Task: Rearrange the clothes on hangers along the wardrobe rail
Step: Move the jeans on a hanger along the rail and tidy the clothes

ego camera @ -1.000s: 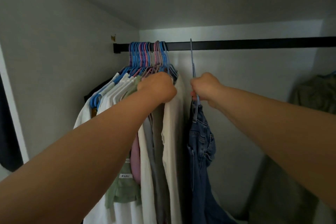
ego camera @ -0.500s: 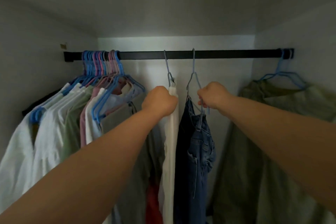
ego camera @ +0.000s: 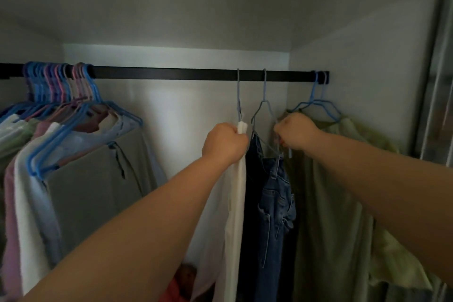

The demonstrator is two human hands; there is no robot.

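Note:
A black rail (ego camera: 171, 73) runs across the wardrobe. My left hand (ego camera: 224, 143) grips the top of a white garment (ego camera: 236, 203) on a blue hanger hooked right of the rail's middle. Beside it, my right hand (ego camera: 295, 133) is closed on the hanger (ego camera: 263, 110) that carries blue jeans (ego camera: 272, 201). Both hangers hang on the rail, close together. A green garment (ego camera: 338, 203) hangs on blue hangers at the rail's right end, just behind my right hand.
A dense bunch of blue and pink hangers (ego camera: 58, 86) with white, pink, green and grey clothes fills the left end of the rail. A bare stretch of rail lies between that bunch and my hands. The wardrobe's right wall (ego camera: 367, 68) is close.
Both hands have slid the white garment and the jeans to the right along the rail, away from the left bunch and close to the green garment. My view turned right as well.

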